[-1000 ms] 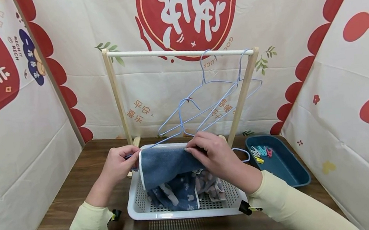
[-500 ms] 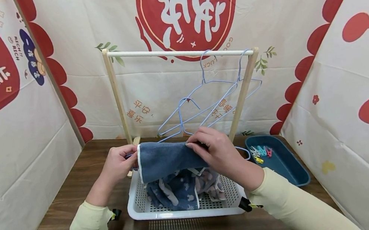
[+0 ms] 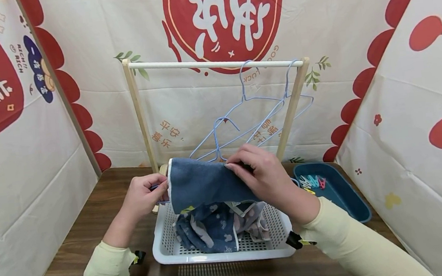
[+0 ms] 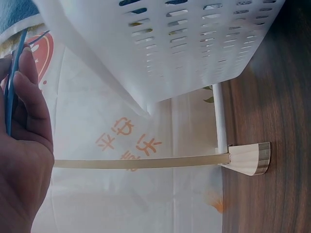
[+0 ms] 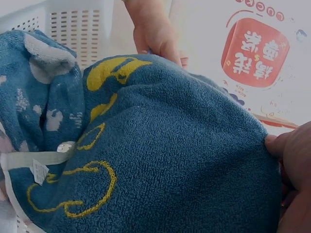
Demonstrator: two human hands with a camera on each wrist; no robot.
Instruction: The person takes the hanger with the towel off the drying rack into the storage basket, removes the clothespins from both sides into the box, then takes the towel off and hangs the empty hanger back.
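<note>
My left hand [image 3: 144, 196] grips the end of a light-blue wire hanger [image 4: 11, 80]; the hanger's hook [image 3: 216, 134] stands up behind the cloth. A dark-blue towel [image 3: 205, 182] with white edging drapes over the hanger, hiding much of it. My right hand [image 3: 263, 178] pinches the towel's top edge between thumb and fingers. In the right wrist view, yellow outline patterns [image 5: 109, 182] show on the towel. Below it, a blue patterned towel [image 3: 215, 233] and a pinkish-grey cloth [image 3: 254, 224] lie bunched in a white basket [image 3: 225, 257].
Behind the basket stands a rack with wooden posts [image 3: 137, 110] and a white rod [image 3: 197, 63]. Two blue hangers [image 3: 263, 97] hang at its right end. A dark-teal tray [image 3: 342, 199] with several coloured clothespins [image 3: 314, 182] sits at right on the wooden table [image 3: 88, 224].
My right hand has moved up and slightly right, raising the towel's top edge and covering more of the hanger. A yellow pattern now shows at the towel's lower edge. The left hand stays put.
</note>
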